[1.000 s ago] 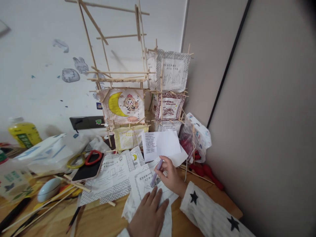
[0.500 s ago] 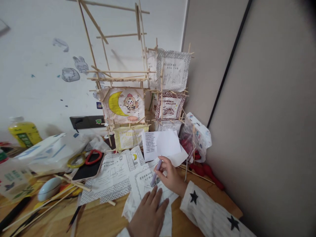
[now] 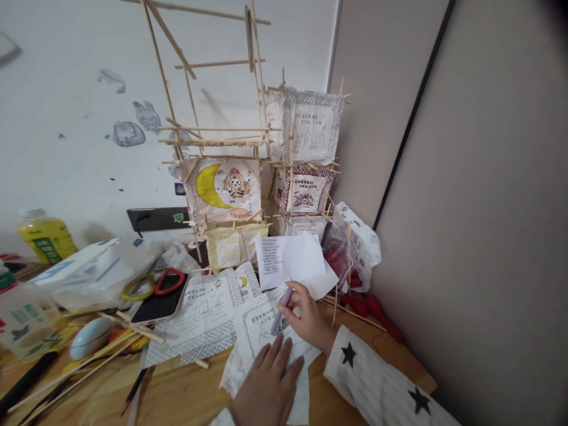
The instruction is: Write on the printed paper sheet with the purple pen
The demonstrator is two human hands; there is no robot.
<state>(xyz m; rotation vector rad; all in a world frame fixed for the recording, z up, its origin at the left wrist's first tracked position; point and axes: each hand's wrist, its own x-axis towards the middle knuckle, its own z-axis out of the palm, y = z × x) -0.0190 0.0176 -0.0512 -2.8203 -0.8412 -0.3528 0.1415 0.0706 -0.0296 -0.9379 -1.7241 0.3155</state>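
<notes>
My right hand (image 3: 306,316) has its thumb and fingers closed around a purple pen (image 3: 277,321), which slants down over a drawn sheet (image 3: 251,340), its lower end just beside the fingertips of my left hand; I cannot tell whether the tip meets the paper. My left hand (image 3: 270,381) lies spread and flat, palm down, on the lower part of that sheet, grasping nothing. The sheet lies in front of me on the wooden tabletop (image 3: 190,399), with a few handwritten characters and an inked border showing above my fingers, and its lower left edge is crumpled. To its left, touching it, is a second drawing (image 3: 202,316) with little boats and a cross-hatched border. Beyond my right hand stands a white page (image 3: 306,257) with handwritten lines on its left side. Farther left, a red handle loop (image 3: 170,281) and a yellow handle loop (image 3: 128,294) rest by a dark-screened phone (image 3: 155,309). Behind all this rises a frame of wooden sticks (image 3: 222,142), bearing a crescent-moon panel (image 3: 208,189) and, to the right, a maroon-bordered panel (image 3: 306,198).
</notes>
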